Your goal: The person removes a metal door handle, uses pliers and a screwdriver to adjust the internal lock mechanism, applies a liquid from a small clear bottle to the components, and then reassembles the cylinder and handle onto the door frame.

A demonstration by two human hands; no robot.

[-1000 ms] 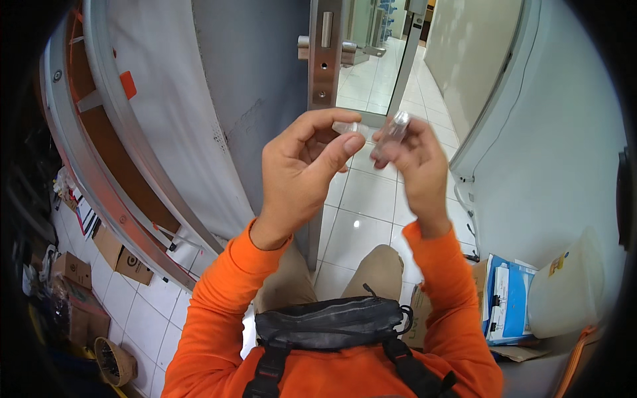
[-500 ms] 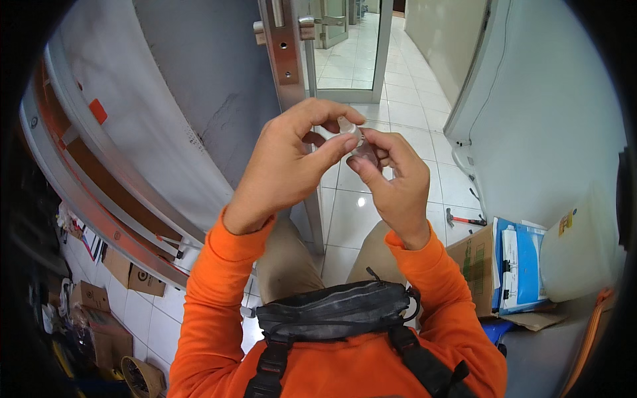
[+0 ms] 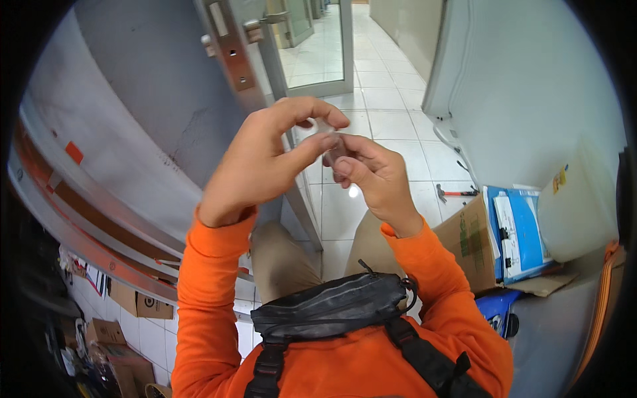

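Observation:
In front of the door's edge, both hands meet around a small clear, whitish plastic piece [image 3: 336, 147] that looks like a little bottle or container; the fingers cover most of it. My left hand [image 3: 265, 149] is curled with thumb and forefinger pinching its upper end. My right hand [image 3: 377, 178] is closed on the lower part, thumb pressed against its side. The open door [image 3: 255, 93] stands upright behind my left hand, its metal lock plate [image 3: 234, 63] and silver knobs showing near the top.
White floor tiles [image 3: 391, 99] run away through the doorway past a glass door [image 3: 312, 60]. On the right lie a hammer [image 3: 458, 194], a cardboard box [image 3: 468, 242] with blue folders [image 3: 527, 232], and a translucent bin [image 3: 577, 212]. Cardboard boxes [image 3: 142, 302] sit at lower left.
The view has shifted, so the door and floor things sit further left. Both hands have moved slightly left in the picture, still on the clear piece, which is more covered by fingers now.

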